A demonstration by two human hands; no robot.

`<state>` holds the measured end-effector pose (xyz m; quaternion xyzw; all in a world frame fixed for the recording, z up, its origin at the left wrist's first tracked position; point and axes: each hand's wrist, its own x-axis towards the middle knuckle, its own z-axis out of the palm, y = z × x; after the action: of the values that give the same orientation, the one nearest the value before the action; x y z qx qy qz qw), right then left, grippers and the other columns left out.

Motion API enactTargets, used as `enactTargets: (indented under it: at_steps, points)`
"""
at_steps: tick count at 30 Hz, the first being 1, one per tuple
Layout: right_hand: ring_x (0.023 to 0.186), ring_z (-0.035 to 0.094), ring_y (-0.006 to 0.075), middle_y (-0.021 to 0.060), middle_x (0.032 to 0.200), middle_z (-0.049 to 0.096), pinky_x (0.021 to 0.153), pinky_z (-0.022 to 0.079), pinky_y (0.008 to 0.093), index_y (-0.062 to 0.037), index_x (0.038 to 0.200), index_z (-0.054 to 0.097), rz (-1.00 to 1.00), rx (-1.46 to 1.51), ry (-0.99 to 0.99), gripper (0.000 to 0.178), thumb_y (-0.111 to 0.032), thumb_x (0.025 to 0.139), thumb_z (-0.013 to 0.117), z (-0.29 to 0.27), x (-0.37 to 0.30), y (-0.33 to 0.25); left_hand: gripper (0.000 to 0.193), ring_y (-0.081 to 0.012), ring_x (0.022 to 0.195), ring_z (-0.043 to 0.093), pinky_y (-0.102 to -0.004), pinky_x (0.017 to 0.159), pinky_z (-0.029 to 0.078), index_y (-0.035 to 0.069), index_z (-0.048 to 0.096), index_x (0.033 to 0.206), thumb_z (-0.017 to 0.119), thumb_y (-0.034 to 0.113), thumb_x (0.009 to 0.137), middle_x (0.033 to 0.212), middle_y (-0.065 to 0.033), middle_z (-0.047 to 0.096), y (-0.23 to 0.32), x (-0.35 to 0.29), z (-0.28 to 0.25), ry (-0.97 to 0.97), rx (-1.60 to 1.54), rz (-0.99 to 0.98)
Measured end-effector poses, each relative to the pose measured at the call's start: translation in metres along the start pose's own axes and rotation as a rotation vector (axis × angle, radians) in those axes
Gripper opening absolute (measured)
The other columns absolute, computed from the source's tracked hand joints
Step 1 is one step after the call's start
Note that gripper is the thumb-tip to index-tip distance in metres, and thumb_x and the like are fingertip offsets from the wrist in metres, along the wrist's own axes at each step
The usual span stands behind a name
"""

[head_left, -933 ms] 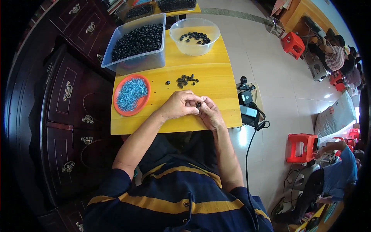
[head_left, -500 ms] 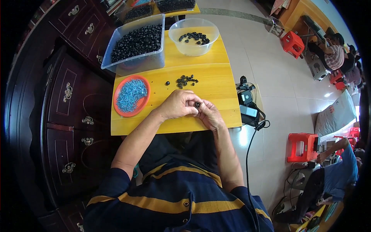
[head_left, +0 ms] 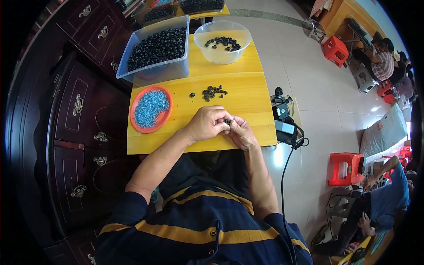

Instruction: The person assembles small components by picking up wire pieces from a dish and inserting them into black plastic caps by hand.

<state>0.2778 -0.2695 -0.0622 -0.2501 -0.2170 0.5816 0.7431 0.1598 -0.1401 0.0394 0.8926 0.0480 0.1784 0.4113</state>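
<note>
Close to the front edge of the yellow table [head_left: 247, 92], my left hand [head_left: 205, 124] and my right hand [head_left: 242, 134] meet. Pinched between their fingertips is a small round black part [head_left: 227, 122] with a hole in its face. Fingers cover most of its rim. Beyond my hands lies a loose pile of small black ring-like parts [head_left: 212, 93], with a single black part [head_left: 192, 95] apart to its left. An orange-red plate [head_left: 167, 115] heaped with small bluish metallic pieces [head_left: 150, 108] rests left of my left forearm.
A clear bluish bin [head_left: 163, 76] full of black parts stands at the back left. Beside it is a round translucent bowl [head_left: 221, 56] with some more. Dark drawers [head_left: 79, 119] border the left side; a black cable [head_left: 285, 190] hangs at the right. Other people sit far right.
My fingers have shifted slightly around the black part, which is turned a little and more covered. The pile, plate and containers stay put. At far right, a person's arm has moved.
</note>
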Motion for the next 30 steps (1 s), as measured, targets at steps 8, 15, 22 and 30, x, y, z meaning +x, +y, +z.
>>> enactTargets:
  at_steps: [8,15,22,30]
  points:
    - [0.088,0.059,0.0122,0.0039,0.102,0.068,0.081,0.047,0.028,-0.0029,0.107,0.068,-0.026,0.014,0.019,0.035,-0.033,0.089,0.071,0.012,0.0,-0.005,0.023,-0.0184,0.065,0.062,-0.0307,0.061,0.051,0.004,0.071,0.098,0.074,0.005,0.076,0.077,-0.0064,0.06,0.001,-0.001,-0.002,-0.002,-0.059,-0.011]
    - [0.086,0.059,0.012,0.0035,0.097,0.068,0.08,0.047,0.0279,-0.0039,0.108,0.069,-0.018,0.025,0.003,0.034,-0.032,0.089,0.072,0.014,0.0,-0.007,0.024,-0.0212,0.069,0.063,-0.032,0.064,0.051,0.007,0.071,0.1,0.075,0.01,0.076,0.078,-0.0065,0.061,0.005,-0.001,-0.005,0.011,0.131,0.083]
    - [0.076,0.056,0.0108,0.0026,0.089,0.067,0.075,0.047,0.0279,-0.0044,0.104,0.07,-0.004,0.015,-0.001,0.031,-0.031,0.089,0.072,0.01,-0.001,-0.003,0.021,-0.0264,0.076,0.064,-0.037,0.067,0.052,0.01,0.071,0.097,0.071,0.018,0.077,0.08,-0.0062,0.063,0.002,-0.002,-0.006,0.014,0.22,0.136]
    - [0.076,0.056,0.0118,0.0034,0.088,0.067,0.077,0.049,0.0292,-0.0036,0.101,0.069,-0.043,0.068,-0.002,0.027,-0.028,0.089,0.071,0.003,0.001,0.002,0.018,-0.0264,0.073,0.064,-0.0372,0.064,0.052,0.01,0.072,0.093,0.073,0.015,0.076,0.077,-0.0064,0.063,0.007,-0.001,-0.003,0.089,0.26,0.164]
